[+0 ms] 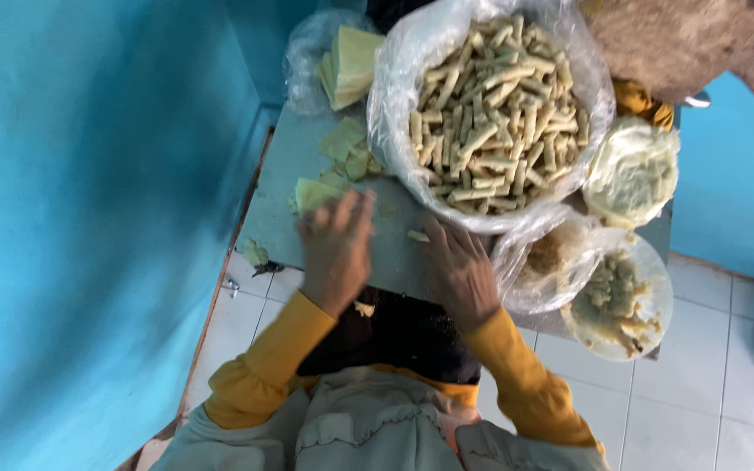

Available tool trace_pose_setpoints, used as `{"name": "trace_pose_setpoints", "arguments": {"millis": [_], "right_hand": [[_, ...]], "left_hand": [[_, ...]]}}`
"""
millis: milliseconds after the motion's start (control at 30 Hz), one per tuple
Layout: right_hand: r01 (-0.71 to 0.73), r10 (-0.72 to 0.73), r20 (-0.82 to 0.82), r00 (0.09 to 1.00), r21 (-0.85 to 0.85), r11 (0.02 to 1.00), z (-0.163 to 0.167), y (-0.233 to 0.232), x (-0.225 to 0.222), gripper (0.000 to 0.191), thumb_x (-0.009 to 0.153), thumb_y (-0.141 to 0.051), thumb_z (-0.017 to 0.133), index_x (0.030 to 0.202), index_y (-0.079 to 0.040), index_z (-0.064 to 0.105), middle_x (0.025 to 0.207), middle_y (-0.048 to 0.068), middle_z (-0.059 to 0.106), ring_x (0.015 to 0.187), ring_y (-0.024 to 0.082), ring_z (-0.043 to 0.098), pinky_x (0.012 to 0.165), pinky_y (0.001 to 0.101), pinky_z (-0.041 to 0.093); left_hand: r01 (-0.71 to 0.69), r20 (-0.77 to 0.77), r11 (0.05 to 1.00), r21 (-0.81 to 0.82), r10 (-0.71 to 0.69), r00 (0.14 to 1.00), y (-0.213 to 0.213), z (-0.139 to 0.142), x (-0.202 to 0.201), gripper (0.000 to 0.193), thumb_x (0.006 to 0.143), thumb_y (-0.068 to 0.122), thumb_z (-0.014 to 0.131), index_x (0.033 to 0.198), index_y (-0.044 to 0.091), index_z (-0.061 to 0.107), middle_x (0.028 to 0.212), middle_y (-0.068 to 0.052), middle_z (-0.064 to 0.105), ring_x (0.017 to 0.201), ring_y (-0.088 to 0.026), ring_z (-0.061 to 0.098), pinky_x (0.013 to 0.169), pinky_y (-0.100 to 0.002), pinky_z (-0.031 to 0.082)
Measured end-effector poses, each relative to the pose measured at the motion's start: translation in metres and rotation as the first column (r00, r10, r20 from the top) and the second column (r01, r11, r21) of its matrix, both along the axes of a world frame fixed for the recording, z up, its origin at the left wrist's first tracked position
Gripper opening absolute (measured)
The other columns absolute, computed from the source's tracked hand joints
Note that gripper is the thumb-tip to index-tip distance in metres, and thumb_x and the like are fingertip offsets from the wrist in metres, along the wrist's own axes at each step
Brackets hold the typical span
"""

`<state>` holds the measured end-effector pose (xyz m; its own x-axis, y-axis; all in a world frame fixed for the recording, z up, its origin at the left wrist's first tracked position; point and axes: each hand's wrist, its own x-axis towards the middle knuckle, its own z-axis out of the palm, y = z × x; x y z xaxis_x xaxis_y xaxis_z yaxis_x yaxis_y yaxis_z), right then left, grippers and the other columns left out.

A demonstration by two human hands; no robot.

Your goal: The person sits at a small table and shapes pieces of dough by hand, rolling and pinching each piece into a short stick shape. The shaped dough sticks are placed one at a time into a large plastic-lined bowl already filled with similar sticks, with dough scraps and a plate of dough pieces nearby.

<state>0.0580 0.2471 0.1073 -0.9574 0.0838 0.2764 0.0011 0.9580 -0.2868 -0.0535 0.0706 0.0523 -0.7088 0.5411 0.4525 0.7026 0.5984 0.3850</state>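
Blue walls close in on a small grey table (281, 201) standing on white floor tiles (726, 384). Both hands lie palm down on the table's near edge, fingers spread and gripping nothing: the left hand (336, 249), blurred, just beside pale yellow wrapper pieces (311, 194), and the right hand (460, 270) with its fingertips near a small scrap (417, 235). Just beyond the hands sits a big plastic-lined bowl (394, 87) heaped with small rolled sticks (495, 113). At the far left corner a clear bag holds stacked wrappers (351, 65). Along the right edge stand a bagged white lump (632, 170), a bag of crumbly filling (544, 257), and a bowl of paste (614, 296).
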Motion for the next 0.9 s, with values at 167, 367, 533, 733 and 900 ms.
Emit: {"name": "trace_pose_setpoints", "arguments": {"millis": [167, 367, 533, 733, 900], "right_hand": [[-0.111, 0.096, -0.156, 0.983, -0.093, 0.989, 0.008, 0.008, -0.013, 0.044, 0.090, 0.003, 0.062, 0.132, 0.004, 0.048, 0.114, 0.022, 0.067, 0.098, 0.033, 0.069, 0.083, 0.0414, 0.058], [0.218, -0.162, -0.272, 0.949, 0.188, 0.958, 0.052, 0.033, -0.022, 0.055, 0.094, 0.022, 0.050, 0.146, 0.004, 0.050, 0.119, 0.026, 0.065, 0.089, 0.030, 0.068, 0.070, 0.0344, 0.062], [-0.170, 0.144, -0.366, 0.919, -0.040, 0.985, 0.022, -0.050, -0.050, 0.054, 0.092, 0.011, 0.059, 0.143, -0.003, 0.049, 0.127, 0.020, 0.069, 0.103, 0.032, 0.073, 0.080, 0.0392, 0.064], [-0.175, 0.000, -0.242, 0.970, -0.702, 0.690, -0.018, -0.102, -0.086, 0.070, 0.093, 0.004, 0.068, 0.152, 0.001, 0.032, 0.117, 0.019, 0.069, 0.102, 0.027, 0.075, 0.084, 0.0360, 0.063], [0.007, -0.169, -0.113, 0.979, -0.814, 0.581, -0.040, -0.099, -0.104, 0.062, 0.093, 0.004, 0.071, 0.146, -0.004, 0.038, 0.108, 0.013, 0.070, 0.095, 0.022, 0.076, 0.081, 0.0327, 0.064]], "left_hand": [[-0.139, 0.016, 0.980, 0.139, 0.139, 0.990, -0.036, 0.004, -0.038, 0.049, 0.096, 0.008, 0.062, 0.144, 0.000, 0.052, 0.138, -0.017, 0.053, 0.121, -0.040, 0.048, 0.102, -0.054, 0.038], [-0.114, 0.095, 0.972, 0.206, 0.096, 0.991, -0.049, 0.001, -0.046, 0.030, 0.097, 0.006, 0.066, 0.127, 0.006, 0.062, 0.126, -0.013, 0.062, 0.117, -0.036, 0.055, 0.101, -0.051, 0.044], [-0.159, 0.060, 0.958, 0.239, 0.149, 0.987, -0.047, 0.018, -0.041, 0.012, 0.093, 0.010, 0.073, 0.103, 0.011, 0.067, 0.110, -0.011, 0.062, 0.108, -0.035, 0.056, 0.096, -0.050, 0.044], [-0.234, 0.437, 0.865, 0.444, 0.019, 0.899, -0.041, 0.037, -0.039, 0.004, 0.096, 0.009, 0.068, 0.098, 0.006, 0.068, 0.093, -0.005, 0.071, 0.089, -0.021, 0.070, 0.082, -0.037, 0.054], [-0.324, 0.665, 0.765, 0.557, -0.176, 0.726, -0.035, 0.031, -0.044, 0.009, 0.103, 0.006, 0.058, 0.104, 0.000, 0.065, 0.093, -0.008, 0.073, 0.086, -0.014, 0.070, 0.079, -0.029, 0.057]]}}
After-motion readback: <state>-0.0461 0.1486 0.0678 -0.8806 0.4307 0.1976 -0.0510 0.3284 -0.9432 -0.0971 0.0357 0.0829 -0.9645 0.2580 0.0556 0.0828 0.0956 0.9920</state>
